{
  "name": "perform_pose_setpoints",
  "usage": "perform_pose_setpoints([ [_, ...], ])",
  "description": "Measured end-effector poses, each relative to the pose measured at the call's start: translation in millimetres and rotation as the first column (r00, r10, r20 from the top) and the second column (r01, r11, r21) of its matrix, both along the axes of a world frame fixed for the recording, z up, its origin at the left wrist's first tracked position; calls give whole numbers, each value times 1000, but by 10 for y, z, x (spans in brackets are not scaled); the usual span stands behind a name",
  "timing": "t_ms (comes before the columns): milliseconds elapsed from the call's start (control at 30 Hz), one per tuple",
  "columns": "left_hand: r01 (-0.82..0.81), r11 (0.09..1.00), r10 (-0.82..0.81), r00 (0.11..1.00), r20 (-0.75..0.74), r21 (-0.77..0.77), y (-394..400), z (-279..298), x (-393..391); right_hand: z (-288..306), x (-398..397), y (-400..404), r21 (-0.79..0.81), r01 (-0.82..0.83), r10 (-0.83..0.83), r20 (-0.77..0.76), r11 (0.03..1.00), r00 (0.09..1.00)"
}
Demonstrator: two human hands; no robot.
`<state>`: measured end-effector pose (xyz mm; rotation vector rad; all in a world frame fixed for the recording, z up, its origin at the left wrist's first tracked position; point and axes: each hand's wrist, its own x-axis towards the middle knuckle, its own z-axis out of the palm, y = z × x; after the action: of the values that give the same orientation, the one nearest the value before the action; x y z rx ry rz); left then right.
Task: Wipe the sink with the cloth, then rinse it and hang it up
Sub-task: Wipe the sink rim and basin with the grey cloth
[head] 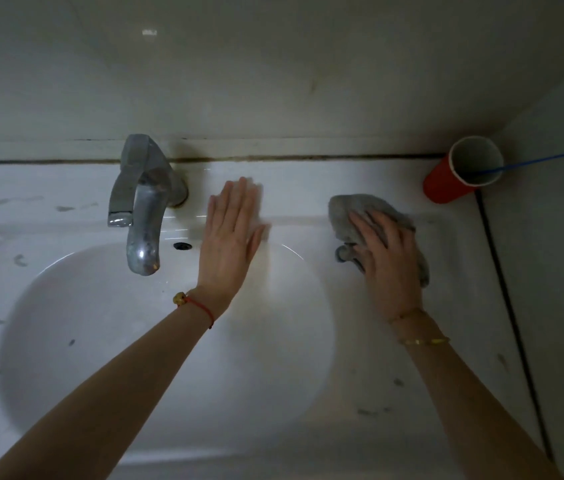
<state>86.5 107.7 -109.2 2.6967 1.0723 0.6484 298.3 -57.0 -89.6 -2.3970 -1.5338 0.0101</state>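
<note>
A white sink (66,341) fills the lower view, its rim marked with grey smudges. A crumpled grey cloth (346,211) lies on the rim at the basin's back right. My right hand (386,258) presses down on the cloth with its fingers gripping the folds. My left hand (232,237) rests flat with straight fingers on the back rim, just right of the tap, and holds nothing. The metal tap (145,209) stands at the back left, its spout over the basin.
A red paper cup (447,183) with a blue stick in it stands at the back right corner against the wall. A tiled wall runs behind the sink. A dark seam runs along the right edge of the counter.
</note>
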Motion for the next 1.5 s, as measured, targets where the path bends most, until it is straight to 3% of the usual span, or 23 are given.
perform_pose_setpoints([
  [67,216,976,-217,976,25,38,-138,84,123,16,-13,-275,-17,64,-65,-67,998,996],
  [133,440,898,-441,897,35,24,-269,118,267,49,-84,-545,-56,106,-109,-67,993,992],
  [233,586,804,-591,807,-19,-105,-395,49,447,66,-380,-949,-135,115,-123,-52,984,991],
  [367,582,792,-602,795,-79,-185,-452,-123,524,-28,-477,-1013,-186,134,-146,-55,973,988],
  [533,574,794,-589,808,-20,-198,-424,-166,528,-176,-171,-592,-210,223,-230,-12,952,973],
  [733,587,786,-591,806,47,-194,-427,-213,517,-126,-819,-1295,-177,130,-150,-105,976,983],
  [833,592,785,-592,803,62,-182,-426,-216,530,-131,-669,-1253,-186,106,-128,-110,977,986],
  [1033,598,779,-599,798,56,-189,-413,-225,521,-176,-193,-573,-157,302,-308,-20,940,951],
  [1267,600,776,-598,798,73,-195,-416,-260,525,-141,-588,-1114,-152,87,-106,-119,984,987],
  [1500,598,779,-598,799,62,-187,-391,-263,528,-187,169,-379,-129,291,-299,-43,948,953],
])
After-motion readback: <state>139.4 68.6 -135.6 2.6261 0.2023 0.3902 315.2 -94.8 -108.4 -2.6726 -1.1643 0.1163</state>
